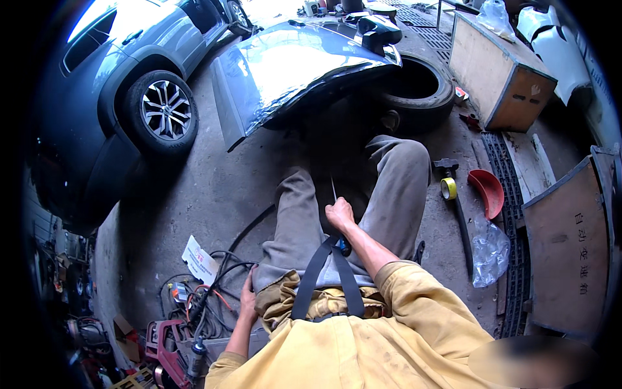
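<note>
My right hand (340, 214) is closed around a thin metal tool (334, 188), held between my grey-trousered legs (395, 194) and pointing forward. My left hand (247, 295) is down beside my left hip, next to dark hoses and cables (227, 258); its fingers are largely hidden, so its grip is unclear. A white printed card (198, 260) lies among the cables. Ahead of my feet, a glossy detached car panel (278, 71) rests near a tyre (427, 100). Dark straps (311, 279) hang over my lap.
A car (110, 117) stands at left. To my right are a wooden crate (486, 65), a yellow tape roll (448, 188), a red tray (487, 193), crumpled plastic (488, 253) and a leaning board (564, 240). A red machine (165, 343) sits behind my left hand.
</note>
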### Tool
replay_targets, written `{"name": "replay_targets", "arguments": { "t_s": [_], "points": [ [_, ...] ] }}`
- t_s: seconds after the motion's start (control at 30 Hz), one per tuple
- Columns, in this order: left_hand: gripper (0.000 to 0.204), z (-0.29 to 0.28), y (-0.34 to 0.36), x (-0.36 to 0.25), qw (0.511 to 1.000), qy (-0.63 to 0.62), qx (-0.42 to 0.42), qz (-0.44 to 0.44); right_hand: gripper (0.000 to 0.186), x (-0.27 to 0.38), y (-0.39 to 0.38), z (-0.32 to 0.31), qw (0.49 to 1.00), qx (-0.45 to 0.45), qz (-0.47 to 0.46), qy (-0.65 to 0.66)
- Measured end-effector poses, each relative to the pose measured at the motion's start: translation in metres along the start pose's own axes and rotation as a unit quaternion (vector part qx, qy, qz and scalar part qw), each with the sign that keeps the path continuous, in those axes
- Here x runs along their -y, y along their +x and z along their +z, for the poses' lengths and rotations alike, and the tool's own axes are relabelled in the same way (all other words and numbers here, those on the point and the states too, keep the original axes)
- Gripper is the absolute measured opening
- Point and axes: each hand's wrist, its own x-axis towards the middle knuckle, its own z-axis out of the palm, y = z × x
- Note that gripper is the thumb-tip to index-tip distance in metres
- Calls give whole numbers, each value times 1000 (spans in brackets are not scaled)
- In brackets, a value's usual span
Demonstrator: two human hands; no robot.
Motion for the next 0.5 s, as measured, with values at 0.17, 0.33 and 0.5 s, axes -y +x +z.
{"name": "replay_targets", "arguments": {
  "t_s": [0.17,0.33,0.5],
  "points": [
    [67,-12,4,-14,989,76,126,-6,41,12,-6,-2,999,20,39,-17],
    [51,-54,-22,-19,939,202,261,-92,39,22,-6,11,999,-49,20,11],
    [53,-49,-35,-117,862,379,332,56,42,12,-2,-3,996,-37,86,3]
  ]
}}
